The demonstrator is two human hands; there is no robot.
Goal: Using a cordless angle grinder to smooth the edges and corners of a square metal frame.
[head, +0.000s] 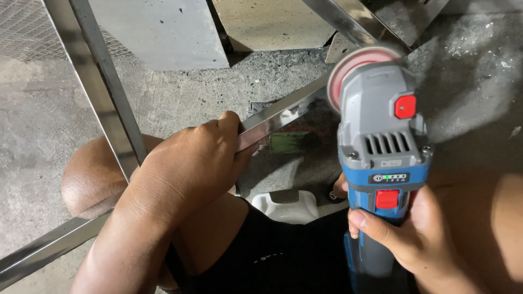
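**Head view: one hand on the steel, one on the grinder**

Head camera looks down on a person crouched over a concrete floor (43, 109). The left hand (188, 169) is clenched around a polished square steel tube (272, 117), pinning it just above the knee. The right hand (419, 237) grips the blue handle of a cordless angle grinder (381, 147), thumb lying beside its red switch; the pinkish disc (354, 68) sits at the far end of the tube, touching it or very nearly, and looks blurred.

The tube appears stiff, smooth and likely slippery, so a full wrap near the disc end, as here, seems the sound hold. The grinder looks top-heavy, best held on the slim handle.

Further steel tubes (103, 81) of the same frame cross at left. A whitish plastic container (286, 207) rests between the knees; its contents cannot be seen. Flat metal sheets (163, 32) lie beyond, with a green object (289, 142) under the tube.
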